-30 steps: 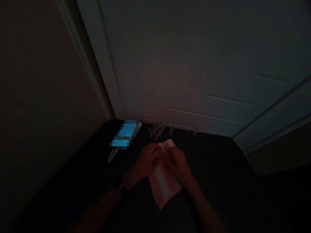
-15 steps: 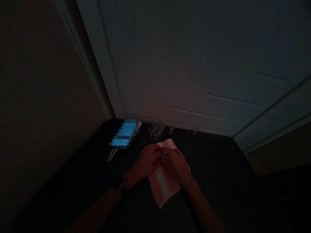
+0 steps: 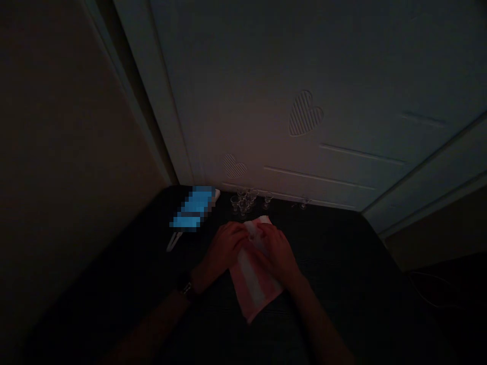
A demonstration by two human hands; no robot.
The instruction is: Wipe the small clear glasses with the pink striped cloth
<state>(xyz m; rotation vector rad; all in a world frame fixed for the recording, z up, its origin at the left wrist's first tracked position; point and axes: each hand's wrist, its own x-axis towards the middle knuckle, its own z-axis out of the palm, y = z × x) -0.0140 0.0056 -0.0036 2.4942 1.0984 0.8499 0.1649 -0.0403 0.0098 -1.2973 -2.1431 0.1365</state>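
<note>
A pink-and-white striped towel (image 3: 251, 284) lies flat on the dark table, under both hands. My left hand (image 3: 227, 246) is closed at the towel's far left part, its fingertips on a small, glassy object (image 3: 251, 237) that looks like a tiny stemmed glass; most of it is hidden. My right hand (image 3: 279, 253) is curled over the towel's right side, fingers bent down onto the cloth and thumb pointing toward the glassy object. Just beyond the towel stands a cluster of tiny stemmed glasses (image 3: 244, 202). The light is very dim.
One more tiny glass (image 3: 267, 199) stands right of the cluster, and another (image 3: 303, 204) is farther right along the wall. A phone with a lit, blurred screen (image 3: 194, 209) rests at the left, a white strap (image 3: 174, 241) beside it. A white panel with heart reliefs (image 3: 306, 114) borders the table (image 3: 335, 284).
My hands have moved slightly apart, showing more of the towel between them. The right fingers have drawn back from the left fingertips. The view has shifted a little.
</note>
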